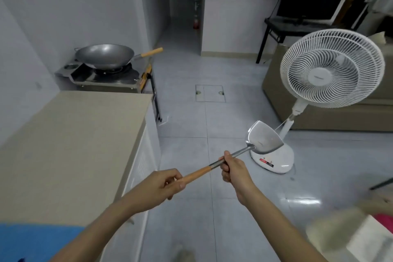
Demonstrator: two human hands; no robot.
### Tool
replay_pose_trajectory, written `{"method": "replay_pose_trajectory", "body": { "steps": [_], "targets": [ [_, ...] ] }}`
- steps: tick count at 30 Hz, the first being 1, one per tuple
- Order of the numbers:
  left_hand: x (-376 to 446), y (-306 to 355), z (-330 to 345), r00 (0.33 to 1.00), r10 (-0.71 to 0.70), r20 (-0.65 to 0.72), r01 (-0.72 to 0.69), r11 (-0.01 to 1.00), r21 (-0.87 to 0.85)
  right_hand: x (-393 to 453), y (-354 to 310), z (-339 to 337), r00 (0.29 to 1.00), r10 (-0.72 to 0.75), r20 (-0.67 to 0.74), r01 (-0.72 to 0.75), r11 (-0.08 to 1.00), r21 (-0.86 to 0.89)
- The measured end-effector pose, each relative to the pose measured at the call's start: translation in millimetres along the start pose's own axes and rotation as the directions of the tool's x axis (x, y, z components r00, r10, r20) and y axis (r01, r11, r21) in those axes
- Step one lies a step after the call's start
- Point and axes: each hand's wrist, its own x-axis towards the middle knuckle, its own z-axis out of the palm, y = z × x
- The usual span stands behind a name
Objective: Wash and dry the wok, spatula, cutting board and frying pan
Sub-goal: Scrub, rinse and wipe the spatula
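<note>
I've got the spatula [234, 155] mid-frame, left hand [158, 185] pinching the wooden handle end, right hand [232, 169] wrapped round the metal shaft, long axis running lower left to upper right, blade nearer my right, wok [105, 56] far off upper left on the stove [102, 78]

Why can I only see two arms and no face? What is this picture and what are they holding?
The camera sits on the person's head and looks forward and down, so you see only their arms. Both hands hold a long metal spatula with an orange wooden handle. The left hand pinches the wooden end; the right hand wraps around the metal shaft. Far on the left, a big grey metal wok with a wooden handle sits on a steel gas stove. Nearer is a beige countertop. On the tiled floor stands a white electric fan.
</note>
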Motion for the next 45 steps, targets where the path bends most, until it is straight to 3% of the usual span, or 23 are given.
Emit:
{"method": "replay_pose_trajectory", "body": {
  "steps": [6,9,17,22,29,31,34,37,39,41,45],
  "targets": [
    [138.2,-24.7,-82.0,0.997,-0.002,0.073,0.004,1.0,-0.02,151.4,-51.3,10.2,0.994,0.001,-0.109,-0.004,0.999,-0.034],
    [196.0,-29.2,-128.1,1.0,-0.013,0.022,0.013,1.0,-0.028,216.5,-85.1,18.3,0.995,0.0,-0.096,-0.001,1.0,-0.016],
    [324.3,-71.6,-244.3,0.989,-0.03,-0.142,0.026,0.999,-0.026,391.1,-160.3,81.5,0.993,-0.037,0.11,0.04,0.999,-0.024],
    [387.4,-98.0,-298.5,0.95,0.003,-0.312,0.043,0.989,0.141,514.8,-205.9,141.0,0.968,-0.069,0.243,0.099,0.988,-0.116],
    [432.5,-123.6,-369.3,0.809,-0.04,-0.586,0.099,0.993,0.069,638.6,-265.8,272.0,0.871,0.008,0.491,0.116,0.969,-0.22],
    [432.6,-150.9,-399.7,0.734,-0.082,-0.674,0.152,0.987,0.046,673.1,-269.8,331.2,0.801,0.06,0.596,0.119,0.96,-0.255],
    [426.3,-180.7,-428.2,0.678,-0.132,-0.723,0.222,0.975,0.029,699.6,-263.1,385.7,0.731,0.164,0.663,0.093,0.938,-0.335],
    [423.4,-215.3,-464.7,0.625,-0.194,-0.756,0.284,0.959,-0.01,730.8,-251.2,448.7,0.682,0.305,0.665,-0.008,0.912,-0.41],
    [425.4,-232.5,-487.6,0.592,-0.228,-0.773,0.315,0.948,-0.039,752.1,-250.8,486.4,0.709,0.355,0.609,-0.012,0.87,-0.493],
    [428.6,-246.1,-506.3,0.545,-0.261,-0.797,0.371,0.927,-0.05,779.5,-248.1,518.2,0.755,0.312,0.577,0.1,0.814,-0.572],
    [432.1,-261.5,-525.9,0.462,-0.321,-0.826,0.477,0.876,-0.073,844.7,-248.2,553.6,0.818,-0.055,0.573,0.484,0.603,-0.634]
  ]
}}
